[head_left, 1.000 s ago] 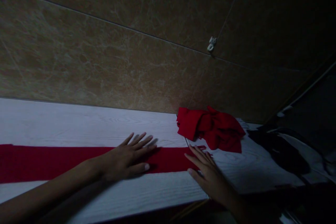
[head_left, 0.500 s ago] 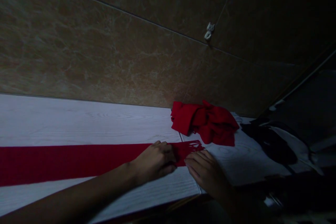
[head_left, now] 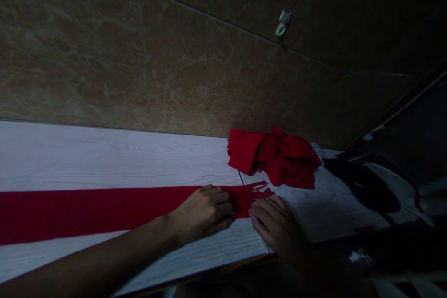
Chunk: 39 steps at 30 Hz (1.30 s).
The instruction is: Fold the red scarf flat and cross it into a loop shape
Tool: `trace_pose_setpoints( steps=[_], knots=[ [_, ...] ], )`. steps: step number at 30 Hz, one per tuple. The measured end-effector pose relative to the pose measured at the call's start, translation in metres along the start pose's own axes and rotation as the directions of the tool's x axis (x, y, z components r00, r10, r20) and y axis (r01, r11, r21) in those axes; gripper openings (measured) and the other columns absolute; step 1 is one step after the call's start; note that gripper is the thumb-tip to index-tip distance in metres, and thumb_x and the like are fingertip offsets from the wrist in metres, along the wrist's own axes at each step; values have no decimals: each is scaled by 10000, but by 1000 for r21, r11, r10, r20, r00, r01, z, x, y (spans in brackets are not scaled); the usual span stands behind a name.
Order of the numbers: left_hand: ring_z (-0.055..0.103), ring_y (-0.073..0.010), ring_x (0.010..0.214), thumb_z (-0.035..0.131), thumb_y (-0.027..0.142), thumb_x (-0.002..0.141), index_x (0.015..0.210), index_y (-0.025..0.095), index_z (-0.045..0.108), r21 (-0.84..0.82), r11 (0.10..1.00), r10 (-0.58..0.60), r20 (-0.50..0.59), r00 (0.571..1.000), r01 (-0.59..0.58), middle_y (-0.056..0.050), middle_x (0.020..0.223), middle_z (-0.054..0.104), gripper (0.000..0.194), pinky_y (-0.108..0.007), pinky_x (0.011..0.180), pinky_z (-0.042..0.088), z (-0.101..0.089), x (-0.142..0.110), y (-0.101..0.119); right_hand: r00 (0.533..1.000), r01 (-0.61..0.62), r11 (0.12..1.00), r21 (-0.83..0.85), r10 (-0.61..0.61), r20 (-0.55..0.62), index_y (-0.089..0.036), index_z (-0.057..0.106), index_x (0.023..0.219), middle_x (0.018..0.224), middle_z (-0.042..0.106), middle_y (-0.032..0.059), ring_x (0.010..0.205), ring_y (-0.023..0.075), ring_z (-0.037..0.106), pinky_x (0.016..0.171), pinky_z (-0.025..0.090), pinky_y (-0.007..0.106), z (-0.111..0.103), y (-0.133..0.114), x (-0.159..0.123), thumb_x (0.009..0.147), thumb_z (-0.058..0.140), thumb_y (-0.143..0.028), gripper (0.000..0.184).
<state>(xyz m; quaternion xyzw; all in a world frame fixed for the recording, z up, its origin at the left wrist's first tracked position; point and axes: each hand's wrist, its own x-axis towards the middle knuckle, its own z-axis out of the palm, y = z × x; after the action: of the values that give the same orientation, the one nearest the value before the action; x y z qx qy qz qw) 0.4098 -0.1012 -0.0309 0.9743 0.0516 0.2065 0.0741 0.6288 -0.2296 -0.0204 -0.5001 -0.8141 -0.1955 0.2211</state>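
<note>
A long red scarf (head_left: 87, 209) lies flat on a pale wood-grain surface, running from the left edge to a fringed end near the middle. On the scarf just short of its fringe rests my left hand (head_left: 206, 209), knuckles up, fingers curled against the cloth. My right hand (head_left: 274, 221) is at the fringed end with its fingers bent together on the near strands; its fingertips are partly hidden. The far strands of the fringe (head_left: 260, 187) spread loosely beyond it.
A crumpled red cloth (head_left: 275, 156) sits against the brown marbled wall (head_left: 157, 65). To the right lies a dark and white item (head_left: 370, 191), dim and hard to make out. A small white cat-shaped hook (head_left: 283, 23) is on the wall. The surface's front edge (head_left: 209, 271) runs below my hands.
The view has shifted slightly. My right hand has turned a little and its fingers are more curled, while the fringe strands lie more spread out. My left hand stays on the scarf.
</note>
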Motion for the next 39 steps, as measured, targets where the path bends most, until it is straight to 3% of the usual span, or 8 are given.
trace_pose_setpoints(
  steps=[6,10,22,27,32,39],
  knots=[
    [584,-175,846,557,313,1024,949,209,649,-2,1000,7,-30,1000,-7,-9,931,677,158,-333,756,406,2,0,1,997,-74,992,103,73,14,-202,600,973,937,691,19,876,177,604,852,420,342,-3,-3,0,905,607,-76,142],
    [582,-170,818,515,327,1043,930,200,644,-13,1000,13,-46,999,-13,-14,909,678,213,-331,737,406,1,-1,1,991,-123,981,148,114,66,-208,622,1068,1024,697,25,945,202,604,902,409,365,-5,-7,4,875,680,-112,223],
    [587,-174,792,483,332,1056,942,197,651,-58,998,-11,-100,995,5,-17,878,674,244,-326,712,405,1,0,-1,985,-172,985,0,172,9,-200,636,1063,987,696,18,928,219,590,933,378,391,14,-23,23,849,699,-126,235],
    [605,-173,820,525,327,1039,987,202,660,-105,994,-19,-41,999,15,-14,912,687,191,-322,735,422,0,-1,-2,989,-149,988,-28,149,12,-208,626,953,879,651,13,846,210,559,861,385,381,17,-21,17,867,608,-47,184],
    [618,-176,872,547,324,1032,1002,195,664,-133,990,-37,23,999,40,-29,966,693,176,-317,780,457,-2,-1,-1,996,-73,997,16,72,43,-196,613,907,869,651,8,835,188,560,907,398,379,13,-11,3,878,553,7,214],
    [623,-171,892,489,270,1058,979,174,665,-73,996,46,44,998,-42,-38,948,698,216,-316,821,491,-5,0,2,992,-60,995,84,50,114,-201,643,905,880,660,20,821,184,541,780,429,351,2,-5,-1,882,527,11,243]
  ],
)
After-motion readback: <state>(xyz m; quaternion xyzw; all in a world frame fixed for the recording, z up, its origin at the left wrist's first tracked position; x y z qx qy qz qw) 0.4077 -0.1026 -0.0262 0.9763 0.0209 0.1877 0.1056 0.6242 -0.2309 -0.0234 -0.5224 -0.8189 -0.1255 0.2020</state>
